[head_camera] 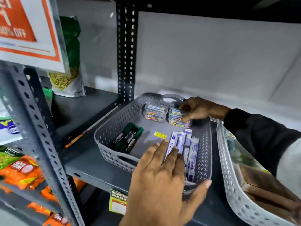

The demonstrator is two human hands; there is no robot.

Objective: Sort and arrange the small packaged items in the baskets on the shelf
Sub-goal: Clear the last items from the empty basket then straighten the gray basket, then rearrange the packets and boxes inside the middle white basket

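A dark grey perforated basket (114,128) sits on the metal shelf. Inside it are green markers (128,139) at the left, two stacks of clear boxes with coloured clips at the back, white-and-blue packets (190,147) along the right side, and a loose yellow label (160,135). My right hand (197,109) reaches in from the right, its fingers and thumb closed on the right stack of clear boxes (177,119); the left stack (154,112) stands free beside it. My left hand (162,173) lies flat with spread fingers on the packets, thumb on the basket's front rim.
A light grey basket (234,185) with brown packs stands right of the dark one, touching it. A slotted upright post (125,51) rises behind the basket's left corner. A pouch of yellow sticks (66,79) stands at the back left; orange snack packs (22,172) fill the lower left shelves.
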